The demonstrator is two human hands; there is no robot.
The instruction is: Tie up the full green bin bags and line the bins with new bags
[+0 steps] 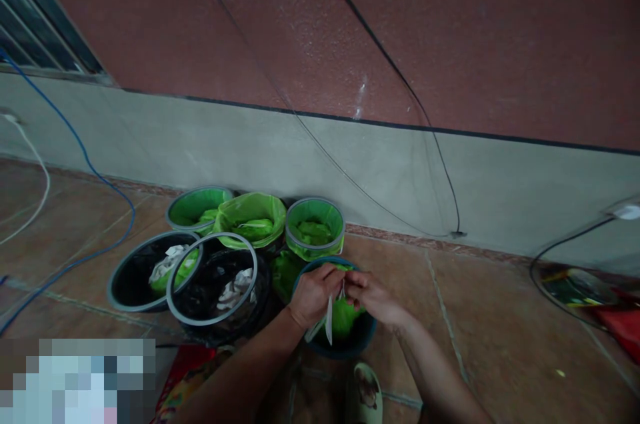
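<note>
Hands (pixel 315 292) meet with white strips (pixel 329 325) dangling below.

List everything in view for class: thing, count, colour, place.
Wall: one, red-brown over grey, behind
Window: one, dark, upper left
Floor: one, brown tile, below
Cables: at least five, blue, white, dark; wall and floor
Green-lined bins: three, green, by wall
Black-lined bins: two, black, front left
Ring: one, grey, on right black-lined bin
Scraps: two heaps, white, in black-lined bins
Blue bin: one, blue, lower centre
Plastic: several bunches, green, in bins
Strips: two, white, over blue bin
Red items: two, red, lower left and right
Slipper: one, pale, bottom centre
Forearms: two, bare, lower centre
Left hand: one, bare, over bin
Right hand: one, bare, over bin
</note>
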